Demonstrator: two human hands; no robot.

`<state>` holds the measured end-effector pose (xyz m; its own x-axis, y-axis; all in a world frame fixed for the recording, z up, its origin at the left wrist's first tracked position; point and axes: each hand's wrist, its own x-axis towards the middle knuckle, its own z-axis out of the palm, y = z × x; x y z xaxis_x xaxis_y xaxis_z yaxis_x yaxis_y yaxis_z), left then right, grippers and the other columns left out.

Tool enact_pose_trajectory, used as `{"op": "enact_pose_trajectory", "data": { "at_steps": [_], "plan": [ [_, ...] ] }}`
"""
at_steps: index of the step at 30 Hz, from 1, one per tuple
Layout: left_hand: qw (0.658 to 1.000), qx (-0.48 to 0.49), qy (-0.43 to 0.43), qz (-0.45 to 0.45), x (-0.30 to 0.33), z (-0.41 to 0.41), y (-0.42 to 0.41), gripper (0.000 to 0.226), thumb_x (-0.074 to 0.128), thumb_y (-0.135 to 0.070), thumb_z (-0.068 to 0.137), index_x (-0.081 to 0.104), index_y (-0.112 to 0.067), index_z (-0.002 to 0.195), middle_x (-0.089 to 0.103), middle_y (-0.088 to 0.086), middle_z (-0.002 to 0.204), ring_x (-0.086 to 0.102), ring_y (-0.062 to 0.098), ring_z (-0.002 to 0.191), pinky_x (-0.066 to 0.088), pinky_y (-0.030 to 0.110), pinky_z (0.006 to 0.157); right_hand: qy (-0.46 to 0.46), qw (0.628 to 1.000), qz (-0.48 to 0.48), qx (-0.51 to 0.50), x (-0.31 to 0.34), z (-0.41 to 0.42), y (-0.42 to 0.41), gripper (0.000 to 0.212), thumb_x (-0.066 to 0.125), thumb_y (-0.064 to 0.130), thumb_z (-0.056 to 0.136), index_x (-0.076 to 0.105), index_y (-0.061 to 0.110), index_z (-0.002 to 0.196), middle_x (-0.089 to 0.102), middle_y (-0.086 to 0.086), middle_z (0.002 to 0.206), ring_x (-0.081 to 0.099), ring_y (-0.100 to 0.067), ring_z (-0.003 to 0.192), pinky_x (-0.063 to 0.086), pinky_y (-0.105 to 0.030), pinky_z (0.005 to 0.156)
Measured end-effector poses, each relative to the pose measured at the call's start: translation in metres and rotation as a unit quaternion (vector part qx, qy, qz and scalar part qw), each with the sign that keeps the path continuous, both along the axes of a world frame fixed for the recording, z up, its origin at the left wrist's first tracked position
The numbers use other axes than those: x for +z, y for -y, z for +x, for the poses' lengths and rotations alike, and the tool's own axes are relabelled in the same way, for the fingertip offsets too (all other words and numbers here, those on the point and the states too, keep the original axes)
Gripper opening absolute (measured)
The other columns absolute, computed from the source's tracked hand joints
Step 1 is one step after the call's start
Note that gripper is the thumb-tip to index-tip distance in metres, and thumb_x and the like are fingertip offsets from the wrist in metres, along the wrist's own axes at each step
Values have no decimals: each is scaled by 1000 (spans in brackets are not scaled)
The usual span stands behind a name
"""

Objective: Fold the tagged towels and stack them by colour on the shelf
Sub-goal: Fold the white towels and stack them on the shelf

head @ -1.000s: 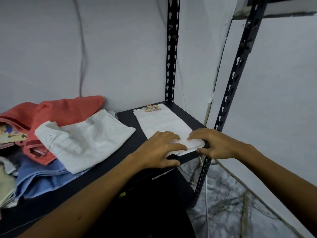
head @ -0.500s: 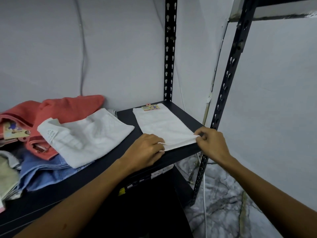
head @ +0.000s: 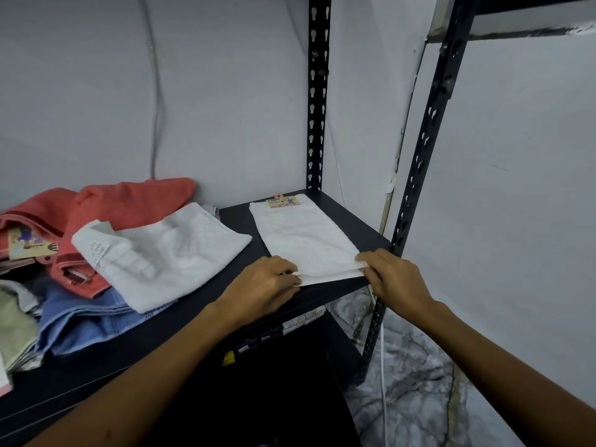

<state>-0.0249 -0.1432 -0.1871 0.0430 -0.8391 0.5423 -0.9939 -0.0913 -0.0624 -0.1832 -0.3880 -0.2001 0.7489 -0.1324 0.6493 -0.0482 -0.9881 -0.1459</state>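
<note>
Two bare hands work the near edge of a folded white terry towel lying flat on the right end of the black metal shelf, close to the rear upright. Left hand has fingers curled, pinching the towel's near-left corner; right hand pinches the near-right corner w/ thumb and fingertips, just beside the front slotted black upright post. Near edge shows two layers, slightly parted btwn the hands. Small colourful card tag sits at the towel's far edge, touching it. Left of it, apart by a strip of bare shelf, lies a rumpled white towel w/ a printed fabric label, draped over a loose pile: coral-red towel at the back against the wall, blue towel underneath at the front, pale beige-green cloth at the far left edge. Another card tag rests on the red towel. Grey wall behind; marbled floor visible below right.
</note>
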Motion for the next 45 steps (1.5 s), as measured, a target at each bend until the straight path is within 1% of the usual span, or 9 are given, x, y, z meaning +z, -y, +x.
{"op": "enact_pose_trajectory", "data": {
  "at_steps": [3,7,14,21,27,30,35,40,45],
  "plan": [
    [999,-8,-29,9,4,1,-3,17,56,-27,94,69,-16,95,68,-1,95,64,20,84,51,32,71,-17,999,-24,40,1,-2,4,31,45,34,96,71,19,96,62,0,98,63,-19,68,53,-34,47],
    [999,-2,-52,-4,8,-4,-6,20,62,-23,92,57,-21,110,67,0,84,62,21,74,52,33,70,4,998,-30,52,-3,-3,8,27,51,31,95,74,16,92,63,-1,98,64,-18,71,54,-34,49],
    [998,-13,-58,37,8,-2,-6,21,52,-23,92,71,-21,98,67,-7,96,60,14,97,47,31,73,29,999,-14,34,-9,-3,8,27,49,22,93,75,14,95,68,-1,93,66,-18,76,55,-34,51],
    [951,40,-305,-24,17,7,-3,25,58,-11,89,73,-17,109,66,-17,106,57,-6,101,43,12,89,17,995,95,-14,19,13,-13,34,47,32,85,75,14,89,63,4,97,55,-17,91,51,-35,74],
    [961,162,-222,36,27,45,16,34,55,-11,91,65,-14,124,62,1,133,54,18,123,37,21,102,-107,982,142,-67,45,72,-49,34,52,27,96,63,12,125,60,-9,127,54,-28,115,47,-39,92],
    [958,189,-187,108,29,60,24,44,49,-20,96,49,-17,140,46,4,148,39,22,139,30,42,114,-191,965,126,-127,44,108,-66,45,39,40,100,53,8,129,54,-15,130,49,-34,122,41,-43,98],
    [899,367,-67,229,29,65,13,62,30,-53,101,15,-27,155,8,8,164,-4,27,152,-3,66,113,-342,915,126,-175,25,134,-67,74,17,63,98,10,18,156,-2,-21,162,-6,-42,148,-3,-54,119],
    [866,406,-153,246,15,85,-30,62,15,-70,94,8,-48,151,6,0,164,-4,26,151,-6,69,111,-372,919,72,-111,24,143,-52,73,13,65,97,4,24,157,-8,-18,163,-10,-39,149,-4,-55,119],
    [867,394,-193,237,18,117,-58,55,17,-67,96,2,-57,148,1,-8,164,-11,19,151,-7,59,115,-383,922,35,-55,24,147,-43,72,14,66,97,3,27,157,-8,-13,164,-10,-34,150,-4,-52,120]
  ]
}}
